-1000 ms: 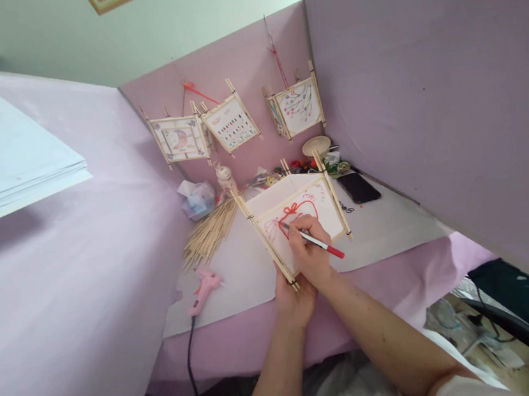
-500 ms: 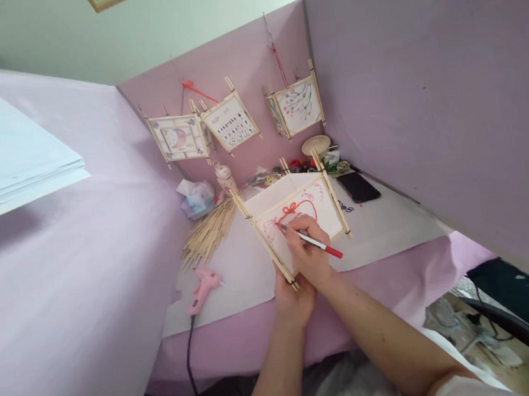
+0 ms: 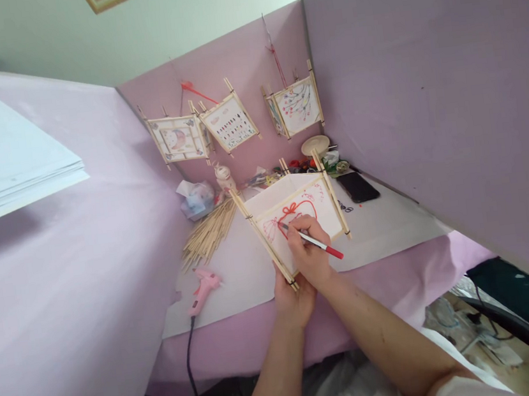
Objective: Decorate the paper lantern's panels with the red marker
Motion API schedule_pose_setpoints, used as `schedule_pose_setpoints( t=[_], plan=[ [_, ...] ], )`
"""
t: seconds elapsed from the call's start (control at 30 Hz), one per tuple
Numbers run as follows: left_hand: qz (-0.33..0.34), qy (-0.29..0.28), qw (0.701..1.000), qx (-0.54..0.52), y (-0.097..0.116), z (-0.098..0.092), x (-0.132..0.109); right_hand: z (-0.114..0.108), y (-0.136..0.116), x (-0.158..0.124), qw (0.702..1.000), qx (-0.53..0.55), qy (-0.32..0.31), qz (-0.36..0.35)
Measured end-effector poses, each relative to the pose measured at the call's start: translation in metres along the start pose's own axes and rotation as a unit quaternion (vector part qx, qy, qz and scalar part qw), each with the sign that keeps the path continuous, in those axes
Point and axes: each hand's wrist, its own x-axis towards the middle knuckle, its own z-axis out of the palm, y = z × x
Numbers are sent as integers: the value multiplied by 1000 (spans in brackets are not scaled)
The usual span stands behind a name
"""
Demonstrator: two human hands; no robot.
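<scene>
A paper lantern [image 3: 295, 210] with a bamboo-stick frame stands tilted at the near edge of the desk. Its front panel carries a red drawing. My right hand [image 3: 308, 251] is closed round a red-capped pen [image 3: 313, 242], whose tip touches the red drawing on the panel. My left hand [image 3: 293, 302] grips the lantern's lower near corner from beneath, partly hidden behind the right hand.
A pink glue gun [image 3: 201, 289] with a black cord lies at the left on white paper [image 3: 383, 225]. A bundle of bamboo sticks [image 3: 208, 232], a black phone [image 3: 357, 186], small clutter and three finished lanterns [image 3: 231, 124] on the purple back wall surround the spot.
The pen tip has shifted very slightly on the panel; otherwise both hands and the lantern stay where they were.
</scene>
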Motion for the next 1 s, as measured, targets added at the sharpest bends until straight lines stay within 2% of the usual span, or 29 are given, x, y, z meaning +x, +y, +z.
schedule_pose_setpoints(
  t=[0.27, 0.63, 1.0],
  plan=[
    [5, -19, 1000, 3, -1, -1, 0, -1, 5, -2, 1000, -11, -12, -1],
    [1, -14, 1000, 14, 0, 1, -1, -5, 5, -5, 999, 27, -14, -11],
    [4, -14, 1000, 8, 0, 2, -1, -4, 5, -3, 999, 3, -27, -18]
  ],
)
